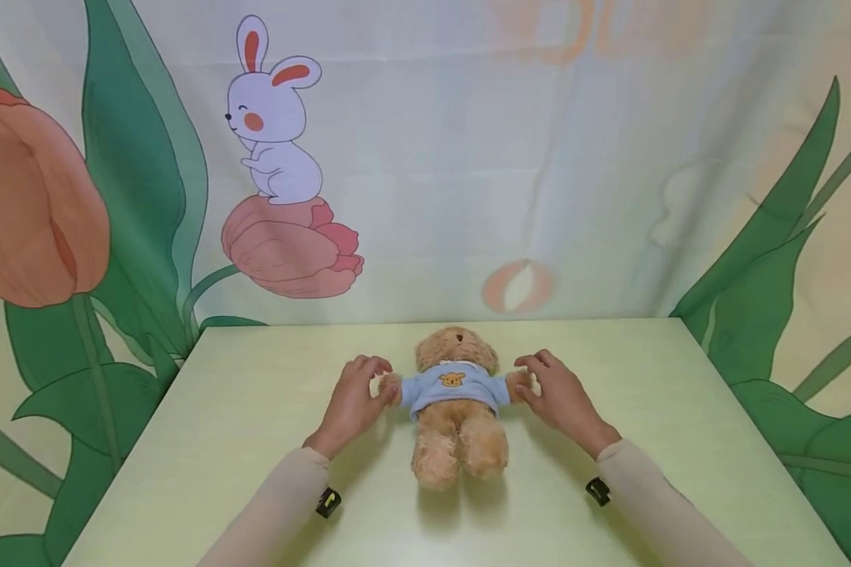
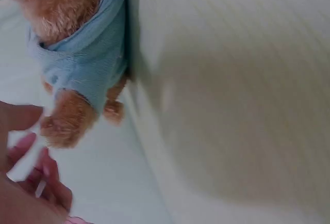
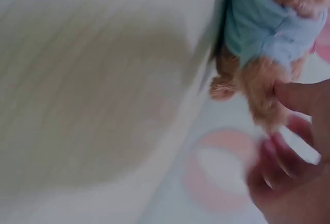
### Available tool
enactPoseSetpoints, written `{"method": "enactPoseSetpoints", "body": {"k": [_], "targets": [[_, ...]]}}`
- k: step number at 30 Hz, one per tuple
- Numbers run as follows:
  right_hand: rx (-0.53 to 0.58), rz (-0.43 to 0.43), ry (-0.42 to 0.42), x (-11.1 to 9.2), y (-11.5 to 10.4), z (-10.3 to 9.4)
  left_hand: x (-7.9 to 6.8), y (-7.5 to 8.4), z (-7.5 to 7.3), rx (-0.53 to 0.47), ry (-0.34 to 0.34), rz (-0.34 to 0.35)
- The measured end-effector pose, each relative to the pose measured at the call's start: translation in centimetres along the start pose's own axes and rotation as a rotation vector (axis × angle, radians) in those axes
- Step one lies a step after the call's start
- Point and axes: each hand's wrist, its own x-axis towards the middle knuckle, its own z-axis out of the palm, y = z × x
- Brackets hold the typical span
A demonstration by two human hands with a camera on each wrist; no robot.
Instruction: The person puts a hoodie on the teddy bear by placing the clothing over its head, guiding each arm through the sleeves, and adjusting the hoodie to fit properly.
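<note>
A tan plush teddy bear [image 1: 457,441] in a light blue shirt [image 1: 436,390] lies on its back on the table, head toward the far edge and arms spread. My left hand [image 1: 351,402] is at the bear's arm on the left side, thumb and fingers parted around the paw. In the left wrist view, the thumb and fingertips come right up to that paw [image 2: 67,126]. At the opposite arm, my right hand [image 1: 563,398] has its fingers bent and spaced apart. Its thumb touches the furry arm [image 3: 260,87] in the right wrist view, with the other fingers below the paw.
The pale table [image 1: 255,465] ends at a hanging cloth backdrop [image 1: 425,197] printed with tulips, leaves and a white rabbit. Black wrist straps [image 1: 328,502] show beneath both light sleeves [image 1: 276,504].
</note>
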Motion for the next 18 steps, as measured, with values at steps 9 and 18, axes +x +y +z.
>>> {"method": "enactPoseSetpoints", "body": {"k": [9, 18], "targets": [[0.013, -0.105, -0.199, -0.4, -2.5, -0.2, -0.6, 3.7, 0.8, 0.23, -0.206, 0.154], [0.023, -0.094, -0.146, -1.3, -3.6, 1.8, -1.6, 3.5, 2.8, 0.236, -0.17, 0.163]]}}
